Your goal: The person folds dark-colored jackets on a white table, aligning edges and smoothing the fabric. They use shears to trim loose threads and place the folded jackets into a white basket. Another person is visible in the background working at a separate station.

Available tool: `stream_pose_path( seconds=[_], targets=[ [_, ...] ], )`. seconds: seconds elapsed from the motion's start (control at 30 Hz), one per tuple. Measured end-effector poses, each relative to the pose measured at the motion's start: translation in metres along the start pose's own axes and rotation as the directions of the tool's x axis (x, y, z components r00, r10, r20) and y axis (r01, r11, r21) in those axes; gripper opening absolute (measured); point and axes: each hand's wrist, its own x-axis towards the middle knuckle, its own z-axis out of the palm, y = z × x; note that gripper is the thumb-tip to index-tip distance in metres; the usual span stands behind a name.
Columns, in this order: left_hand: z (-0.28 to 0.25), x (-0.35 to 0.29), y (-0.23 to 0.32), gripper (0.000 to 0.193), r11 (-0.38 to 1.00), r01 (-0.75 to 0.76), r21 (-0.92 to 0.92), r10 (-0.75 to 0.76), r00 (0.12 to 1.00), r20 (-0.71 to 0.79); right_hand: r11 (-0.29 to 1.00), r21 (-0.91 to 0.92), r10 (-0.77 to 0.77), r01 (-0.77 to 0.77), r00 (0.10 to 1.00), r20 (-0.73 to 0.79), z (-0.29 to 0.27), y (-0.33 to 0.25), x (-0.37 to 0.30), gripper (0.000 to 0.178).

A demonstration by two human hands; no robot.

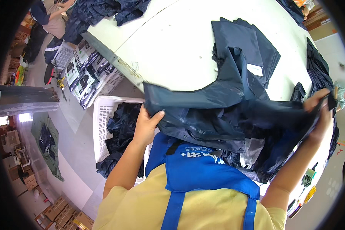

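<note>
A dark navy jacket of thin, slightly shiny fabric [203, 97] is stretched between my two hands, over the table's near edge and in front of my blue apron. My left hand [146, 124] grips one end, thumb on top of the cloth. At the other end my right hand [321, 113] is closed on the fabric, a little blurred. Snap buttons show along the lower edge of the cloth. Just beyond it lies a fanned stack of folded navy pieces [237, 40], with a white label [254, 69] on it.
The white table [172, 42] spreads ahead. To my left, a white plastic basket [100, 126] holds crumpled dark garments; beyond it stands a crate of packaged garments [82, 76]. More dark clothing [316, 65] lies at the right. A person [51, 17] works at the far left.
</note>
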Motion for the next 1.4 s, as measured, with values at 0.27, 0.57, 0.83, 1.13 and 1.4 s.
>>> stream_pose_path(
  seconds=[0.27, 0.57, 0.83, 1.13, 1.4],
  targets=[
    [0.082, 0.003, 0.034, 0.022, 0.894, -0.382, 0.236, 0.294, 0.896, 0.334, 0.935, -0.322, 0.026, 0.147, 0.879, 0.475, 0.194, 0.088, -0.043, 0.018],
    [0.082, 0.028, 0.063, 0.011, 0.242, -0.812, 0.532, 0.640, 0.545, 0.541, 0.987, -0.137, 0.004, 0.085, 0.837, 0.547, 0.167, 0.101, -0.047, 0.019],
    [0.128, 0.025, 0.084, 0.009, 0.141, -0.939, 0.312, 0.712, 0.315, 0.627, 0.961, -0.249, 0.196, -0.120, 0.930, 0.311, 0.131, 0.051, -0.040, 0.008],
    [0.185, 0.012, 0.080, 0.018, 0.132, -0.991, 0.023, 0.552, 0.093, 0.829, 0.937, -0.262, 0.233, -0.230, 0.972, -0.021, 0.112, 0.011, -0.055, 0.012],
    [0.199, 0.006, 0.079, 0.020, 0.104, -0.993, -0.052, 0.453, 0.000, 0.892, 0.908, -0.331, 0.258, -0.258, 0.965, -0.045, 0.105, 0.001, -0.065, 0.014]
  ],
)
